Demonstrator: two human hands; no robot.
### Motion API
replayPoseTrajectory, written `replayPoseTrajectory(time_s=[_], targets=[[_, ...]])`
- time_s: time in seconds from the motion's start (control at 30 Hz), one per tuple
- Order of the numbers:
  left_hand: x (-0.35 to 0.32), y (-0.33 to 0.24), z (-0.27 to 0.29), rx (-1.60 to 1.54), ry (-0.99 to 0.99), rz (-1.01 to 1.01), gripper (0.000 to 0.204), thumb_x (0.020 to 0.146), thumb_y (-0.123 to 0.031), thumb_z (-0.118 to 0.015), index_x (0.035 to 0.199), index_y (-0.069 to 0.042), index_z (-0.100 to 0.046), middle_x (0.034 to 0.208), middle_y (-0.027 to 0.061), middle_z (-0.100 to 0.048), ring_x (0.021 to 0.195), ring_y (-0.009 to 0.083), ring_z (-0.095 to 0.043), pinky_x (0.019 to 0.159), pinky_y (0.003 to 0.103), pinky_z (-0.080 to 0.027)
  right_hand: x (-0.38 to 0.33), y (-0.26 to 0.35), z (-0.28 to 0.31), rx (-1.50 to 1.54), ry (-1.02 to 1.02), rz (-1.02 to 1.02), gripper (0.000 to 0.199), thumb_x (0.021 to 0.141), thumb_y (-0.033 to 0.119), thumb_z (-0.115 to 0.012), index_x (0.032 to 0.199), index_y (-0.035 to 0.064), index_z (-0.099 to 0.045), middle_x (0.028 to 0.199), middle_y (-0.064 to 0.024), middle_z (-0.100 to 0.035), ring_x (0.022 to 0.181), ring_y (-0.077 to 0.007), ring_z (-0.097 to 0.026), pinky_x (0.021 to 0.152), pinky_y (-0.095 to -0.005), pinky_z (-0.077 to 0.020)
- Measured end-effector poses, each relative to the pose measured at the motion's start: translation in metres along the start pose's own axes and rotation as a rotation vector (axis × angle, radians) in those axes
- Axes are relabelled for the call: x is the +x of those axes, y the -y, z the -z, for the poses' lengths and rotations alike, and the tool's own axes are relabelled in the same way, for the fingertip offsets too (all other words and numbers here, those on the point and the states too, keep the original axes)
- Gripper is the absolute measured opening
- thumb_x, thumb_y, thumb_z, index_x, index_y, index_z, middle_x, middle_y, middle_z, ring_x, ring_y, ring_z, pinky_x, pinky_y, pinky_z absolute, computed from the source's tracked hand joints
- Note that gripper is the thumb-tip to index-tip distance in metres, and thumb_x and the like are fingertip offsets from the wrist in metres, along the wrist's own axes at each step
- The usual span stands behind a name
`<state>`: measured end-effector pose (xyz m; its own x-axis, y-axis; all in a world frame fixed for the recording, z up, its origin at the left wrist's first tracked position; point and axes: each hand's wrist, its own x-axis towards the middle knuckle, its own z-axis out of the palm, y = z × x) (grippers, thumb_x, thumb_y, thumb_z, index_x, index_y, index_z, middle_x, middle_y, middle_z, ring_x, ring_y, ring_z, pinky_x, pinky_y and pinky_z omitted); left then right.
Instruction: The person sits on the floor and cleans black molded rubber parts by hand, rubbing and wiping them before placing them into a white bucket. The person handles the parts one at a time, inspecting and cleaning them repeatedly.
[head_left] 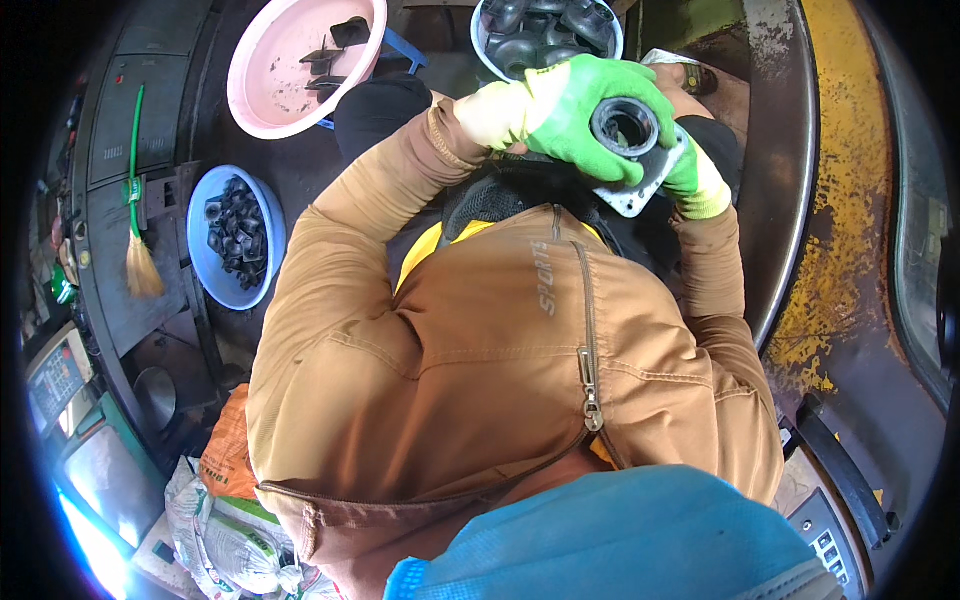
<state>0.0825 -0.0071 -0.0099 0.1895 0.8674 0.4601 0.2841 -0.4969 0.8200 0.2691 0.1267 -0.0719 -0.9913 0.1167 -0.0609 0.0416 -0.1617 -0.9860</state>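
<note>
In front of my chest, my left hand (585,112), in a green-palmed work glove, is closed around a black hollow round part (625,127) with a thick rim, its opening facing up. Just under it sits a light grey flat plate (634,197) with small holes near its edge. My right hand (698,182), gloved alike, grips that plate from the right side, its fingers partly hidden behind it. The black part lies against or just above the plate; whether they are joined I cannot tell.
Straight ahead stands a basin (478,38) full of black rounded parts. A pink basin (262,118) with a few dark pieces is at the far left, and a blue basin (197,232) of small black pieces lies nearer. A rusty yellow machine frame (845,200) borders the right.
</note>
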Motion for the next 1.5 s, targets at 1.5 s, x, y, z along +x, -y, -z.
replayPoseTrajectory(time_s=[1.5], targets=[[-0.001, -0.009, 0.008, -0.185, -0.171, 0.193, 0.032, 0.071, -0.014, -0.073, 0.100, -0.003, -0.066, 0.102, 0.0082, -0.065, 0.098, 0.0194, -0.061, 0.089, 0.033, -0.048, 0.023, 0.013, -0.026, -0.168, -0.170, 0.000, 0.043, 0.095, 0.018, -0.054, 0.134, 0.0025, -0.045, 0.129, -0.0096, -0.054, 0.114, -0.0188, -0.056, 0.095, -0.0302, -0.0474]])
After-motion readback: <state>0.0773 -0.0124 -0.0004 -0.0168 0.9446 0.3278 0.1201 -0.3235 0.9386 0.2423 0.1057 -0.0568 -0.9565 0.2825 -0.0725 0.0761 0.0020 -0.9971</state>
